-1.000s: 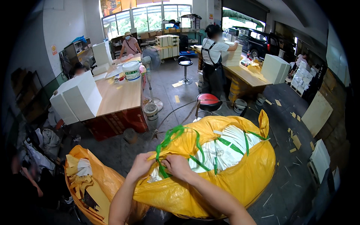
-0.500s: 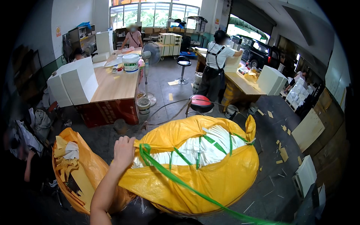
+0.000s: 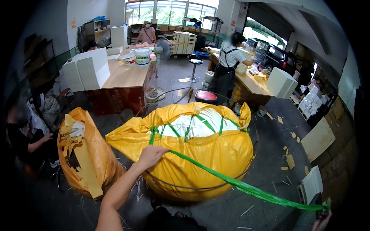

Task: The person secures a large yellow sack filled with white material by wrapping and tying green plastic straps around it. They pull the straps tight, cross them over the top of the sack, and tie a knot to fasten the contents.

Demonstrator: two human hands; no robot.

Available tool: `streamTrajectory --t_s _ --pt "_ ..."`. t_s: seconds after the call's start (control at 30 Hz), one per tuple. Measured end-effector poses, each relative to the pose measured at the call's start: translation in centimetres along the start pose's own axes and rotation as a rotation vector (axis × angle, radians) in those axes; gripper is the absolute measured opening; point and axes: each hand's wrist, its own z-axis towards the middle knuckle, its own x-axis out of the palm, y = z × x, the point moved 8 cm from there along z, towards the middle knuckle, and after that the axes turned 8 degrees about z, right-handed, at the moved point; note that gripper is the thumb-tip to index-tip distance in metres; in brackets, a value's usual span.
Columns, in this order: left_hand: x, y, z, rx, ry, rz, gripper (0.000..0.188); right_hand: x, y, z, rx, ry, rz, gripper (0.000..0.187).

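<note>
A large yellow woven sack (image 3: 200,165) stands in front of me, stuffed with white strips (image 3: 175,125). Green plastic strapping (image 3: 208,123) zigzags across its mouth, lacing the two edges. At the near left side of the opening my left hand (image 3: 152,156) is closed on the green plastic strap (image 3: 239,185). From there the strap runs taut to the lower right, where my right hand (image 3: 322,222) grips its far part. That hand is dim and partly cut off by the fisheye rim.
An orange sack (image 3: 102,154) of yellow and white scraps stands at left, beside a seated person (image 3: 29,138). Behind are a red-topped stool (image 3: 206,97), a wooden table (image 3: 125,75) and a standing fan (image 3: 162,50). Another person (image 3: 229,61) works at the right-hand table (image 3: 250,86).
My left hand has moved from the sack's left corner down and right, onto the strap. The strap's far end has come into view with my right hand. The head view has shifted slightly.
</note>
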Motion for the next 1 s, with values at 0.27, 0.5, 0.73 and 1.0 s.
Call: streamTrajectory --t_s 0.27,0.5,0.73,1.0 --pt "-6.2 -2.1 -15.2 0.017 0.141 0.039 0.030 8.0 -20.6 -4.7 0.214 0.101 0.011 0.015" --pt "-3.0 -4.7 -14.8 -0.091 -0.062 0.029 0.026 11.1 -22.6 -6.8 0.078 0.248 0.111 0.022" --pt "-4.3 -8.3 -15.9 0.026 0.064 -0.031 0.016 19.7 -29.5 -13.6 0.264 0.359 -0.388 0.025" --pt "-10.9 10.2 -15.7 -0.623 -0.930 -0.288 0.046 37.2 -31.5 -36.6 0.291 0.947 -0.379 0.043"
